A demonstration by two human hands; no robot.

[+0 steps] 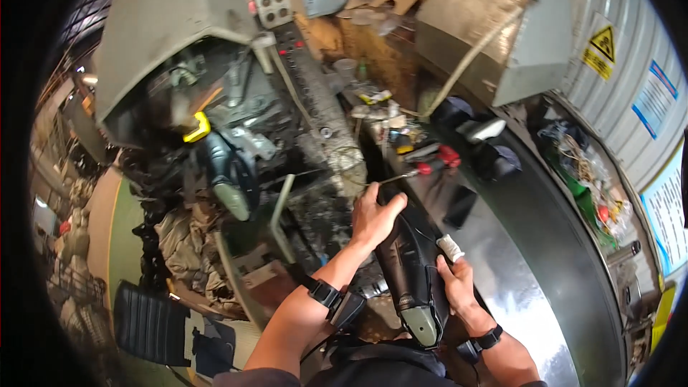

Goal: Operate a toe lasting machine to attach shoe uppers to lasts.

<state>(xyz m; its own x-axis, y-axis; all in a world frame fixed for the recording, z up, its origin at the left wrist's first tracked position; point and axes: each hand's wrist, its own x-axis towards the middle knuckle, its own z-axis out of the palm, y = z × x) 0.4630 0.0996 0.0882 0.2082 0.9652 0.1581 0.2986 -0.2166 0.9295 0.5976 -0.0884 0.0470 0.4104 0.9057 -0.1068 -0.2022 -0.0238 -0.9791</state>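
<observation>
The clearest room lies at 3 to 4 o'clock from the black shoe (408, 265), where a shiny metal worktop (519, 294) stretches bare out to the curved edge of a dark band (573, 240). At 1 o'clock the space is tighter: a dark slab (459, 206) lies near the shoe, and a red-handled tool (438, 161) sits just past its far end. Toward 10 o'clock, the hooded grey machine (175, 36) crowds the side, with a second shoe (231, 179) jutting from its opening. A bent pale bar (283, 218) stands closer in, between the machine and the left forearm; a black chair (150, 326) takes up 8 to 9 o'clock, well apart.

The left forearm comes in from 7 o'clock. The left hand (376, 218), back upward, is clamped on the shoe's far end, thumb stretched toward 1 o'clock. The right forearm enters from 5 o'clock; the right hand (459, 287) is curled beside the shoe's right flank, thumb and forefinger together on a white wad (450, 247). Whether its lower fingers also grip the shoe, I cannot tell. The shoe lies aslant between both hands, grey-green end toward 6 o'clock, near the body.
</observation>
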